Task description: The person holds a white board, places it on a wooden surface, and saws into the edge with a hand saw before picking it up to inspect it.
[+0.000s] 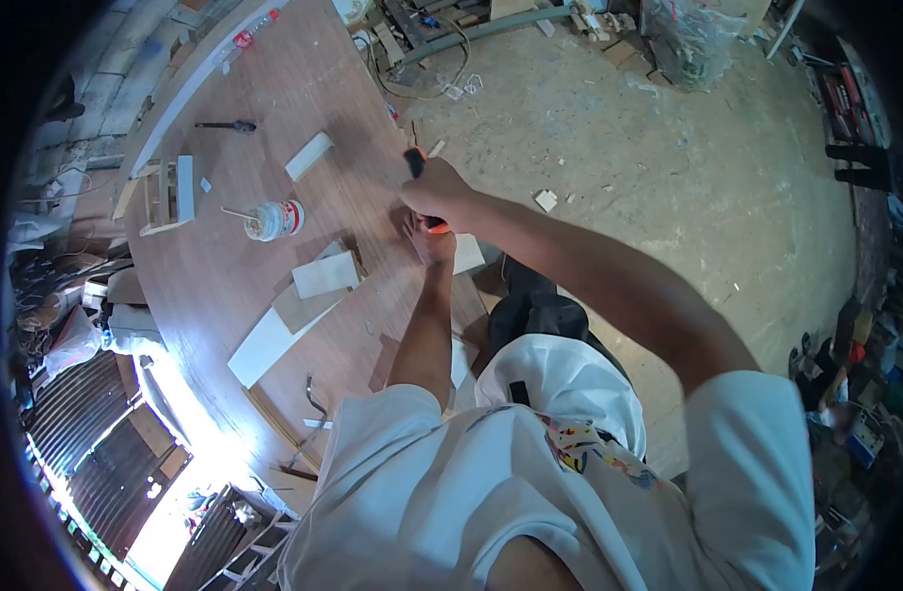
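Near the table's right edge, my right hand (436, 190) is wrapped round a black and orange tool (415, 161) whose end sticks out above the fist. Just below it, my left hand (432, 241) lies at the table edge, close to or touching an orange and black part (436, 225). The fingers of my left hand are partly hidden, and what they hold is hard to make out. A white board piece (468, 253) shows just right of my left wrist.
On the wooden table (205, 286) are a glue jar (274, 221) with a stick, a white block (309, 156), stacked white boards (325, 275), a small frame (170, 195), a dark tool (227, 126) and a bottle (254, 30). Scraps litter the floor (609, 158).
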`<state>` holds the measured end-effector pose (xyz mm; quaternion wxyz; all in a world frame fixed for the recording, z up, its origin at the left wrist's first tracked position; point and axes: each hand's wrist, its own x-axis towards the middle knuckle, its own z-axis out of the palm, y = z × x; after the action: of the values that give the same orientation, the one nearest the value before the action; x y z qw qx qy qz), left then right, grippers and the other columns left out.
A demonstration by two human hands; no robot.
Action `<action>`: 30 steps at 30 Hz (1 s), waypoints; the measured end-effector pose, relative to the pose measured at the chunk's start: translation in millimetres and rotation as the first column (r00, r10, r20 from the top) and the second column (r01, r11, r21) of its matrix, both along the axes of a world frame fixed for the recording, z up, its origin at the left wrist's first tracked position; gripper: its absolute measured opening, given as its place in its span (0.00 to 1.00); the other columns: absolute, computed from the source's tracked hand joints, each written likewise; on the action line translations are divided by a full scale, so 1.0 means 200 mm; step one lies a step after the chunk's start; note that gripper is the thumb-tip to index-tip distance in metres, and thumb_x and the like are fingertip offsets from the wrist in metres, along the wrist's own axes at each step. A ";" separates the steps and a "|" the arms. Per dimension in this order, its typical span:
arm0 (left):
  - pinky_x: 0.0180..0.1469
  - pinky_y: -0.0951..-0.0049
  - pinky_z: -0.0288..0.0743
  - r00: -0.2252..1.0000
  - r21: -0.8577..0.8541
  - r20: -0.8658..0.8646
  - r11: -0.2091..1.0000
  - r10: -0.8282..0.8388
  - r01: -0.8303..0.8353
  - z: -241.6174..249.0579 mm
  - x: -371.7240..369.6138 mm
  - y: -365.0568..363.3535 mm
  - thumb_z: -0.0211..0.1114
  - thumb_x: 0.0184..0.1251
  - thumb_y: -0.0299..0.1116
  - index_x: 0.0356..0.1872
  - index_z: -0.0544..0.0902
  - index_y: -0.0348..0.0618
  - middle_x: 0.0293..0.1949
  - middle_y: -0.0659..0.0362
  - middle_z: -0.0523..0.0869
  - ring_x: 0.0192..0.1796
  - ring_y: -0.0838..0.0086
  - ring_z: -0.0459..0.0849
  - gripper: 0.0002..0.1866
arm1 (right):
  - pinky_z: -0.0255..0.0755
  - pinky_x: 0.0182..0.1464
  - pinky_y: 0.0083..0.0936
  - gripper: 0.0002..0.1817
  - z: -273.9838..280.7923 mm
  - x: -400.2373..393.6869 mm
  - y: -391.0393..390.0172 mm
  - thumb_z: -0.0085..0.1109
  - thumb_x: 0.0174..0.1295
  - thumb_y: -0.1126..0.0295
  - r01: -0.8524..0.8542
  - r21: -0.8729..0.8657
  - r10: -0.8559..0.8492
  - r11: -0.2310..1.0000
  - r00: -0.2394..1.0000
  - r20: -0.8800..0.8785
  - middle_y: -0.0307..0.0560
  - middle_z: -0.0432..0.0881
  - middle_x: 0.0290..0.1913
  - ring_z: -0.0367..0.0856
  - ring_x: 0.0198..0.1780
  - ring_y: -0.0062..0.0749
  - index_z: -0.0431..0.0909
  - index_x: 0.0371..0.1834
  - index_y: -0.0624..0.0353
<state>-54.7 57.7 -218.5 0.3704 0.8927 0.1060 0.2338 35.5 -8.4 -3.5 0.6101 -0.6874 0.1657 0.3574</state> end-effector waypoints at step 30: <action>0.48 0.59 0.63 0.966 0.298 -0.256 0.949 -0.029 0.107 0.02 -0.01 0.05 0.61 0.48 0.32 0.37 0.74 0.44 0.39 0.55 0.75 0.46 0.59 0.73 0.13 | 0.70 0.16 0.31 0.10 -0.44 -0.07 -0.04 0.51 0.51 0.75 -0.024 -0.054 0.021 0.998 0.999 -0.048 0.52 0.77 0.22 0.79 0.18 0.34 0.71 0.35 0.70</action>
<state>-57.0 67.7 -215.3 0.2179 0.9649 0.0825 0.1210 22.0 -15.9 -91.2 0.5831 -0.6969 0.1819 0.3758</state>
